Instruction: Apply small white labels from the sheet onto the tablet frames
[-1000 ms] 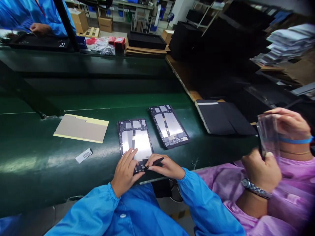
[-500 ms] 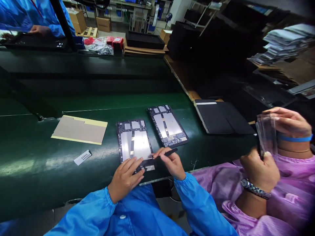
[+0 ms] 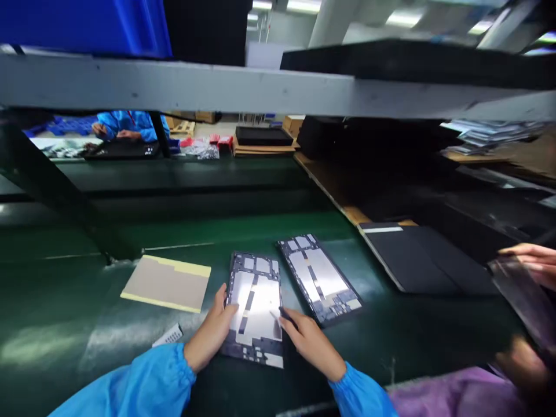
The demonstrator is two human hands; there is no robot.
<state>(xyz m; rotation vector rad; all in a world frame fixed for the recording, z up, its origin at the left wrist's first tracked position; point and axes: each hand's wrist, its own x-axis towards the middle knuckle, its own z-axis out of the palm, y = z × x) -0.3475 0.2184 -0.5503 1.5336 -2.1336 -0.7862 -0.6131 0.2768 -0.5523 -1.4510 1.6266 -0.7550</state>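
Observation:
An opened tablet (image 3: 264, 298) with a silver inner face and a dark ribbon strip lies in front of me on the green bench. My left hand (image 3: 212, 333) grips its left edge, thumb on top and fingers along the side. At the right edge my right hand (image 3: 310, 341) holds slim black tweezers (image 3: 284, 314), mostly hidden in the fingers, their tip over the silver face. A second opened tablet (image 3: 319, 278) lies tilted just to the right, untouched. Left of my hands are a beige sheet with yellow edges (image 3: 167, 284) and a small white label strip (image 3: 169, 336).
A black folder-like panel (image 3: 425, 258) lies at the right. Beyond it, a co-worker's hand (image 3: 536, 263) holds a blurred clear-dark piece. A grey shelf beam (image 3: 208, 87) crosses overhead, and a dark post (image 3: 65, 185) stands at left. Another person in blue works across the bench.
The view has tilted up, bringing the shelf beam in. My left hand has moved from the tablet's lower face to its left edge; the tweezers now point over its silver face.

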